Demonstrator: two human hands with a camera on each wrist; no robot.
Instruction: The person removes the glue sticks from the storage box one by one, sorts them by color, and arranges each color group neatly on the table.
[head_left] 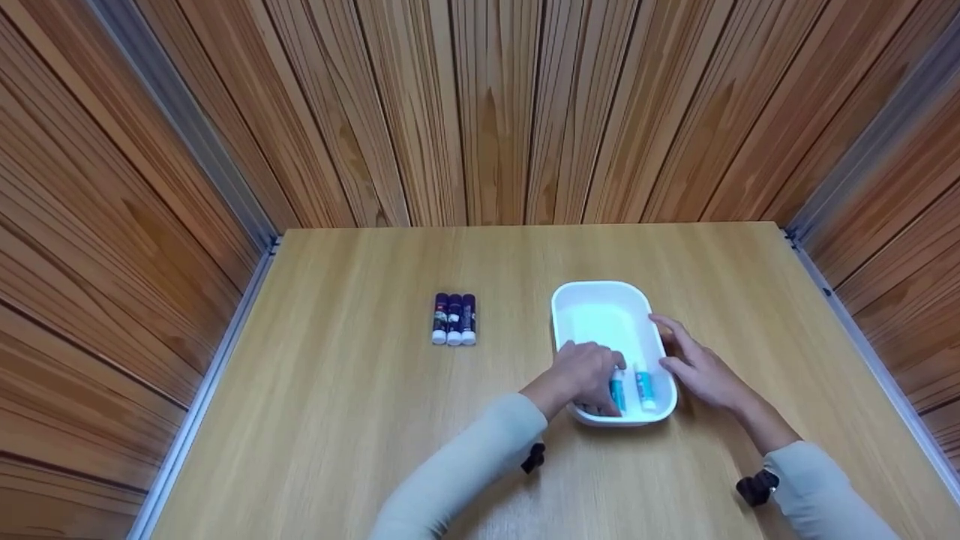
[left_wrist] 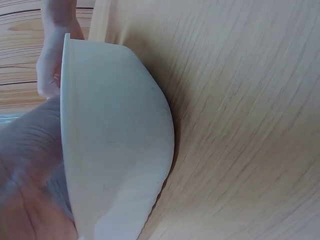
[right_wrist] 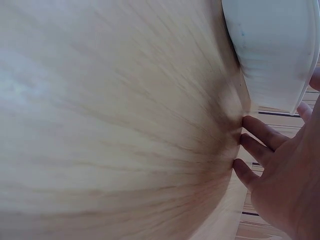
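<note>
A white plastic tray (head_left: 600, 300) sits on the table, right of the middle. My left hand (head_left: 585, 375) reaches over its near left side, thumb and index finger curled at the two ends of a turquoise glue stick (head_left: 617, 391). Another turquoise glue stick (head_left: 645, 390) lies just right of it in the tray. In the left wrist view the tray's side wall (left_wrist: 117, 120) hides the fingertips. Beside the tray's right rim is my right hand (head_left: 697, 367), thumb and index finger at the rim. Its other fingers (right_wrist: 257, 131) are spread with their tips on the tabletop.
Three dark purple glue sticks (head_left: 454, 319) with white ends lie side by side left of the tray. The wooden table (head_left: 360, 420) is enclosed by wood-panelled walls (head_left: 487, 112) at the back and sides, with metal rails along the side edges.
</note>
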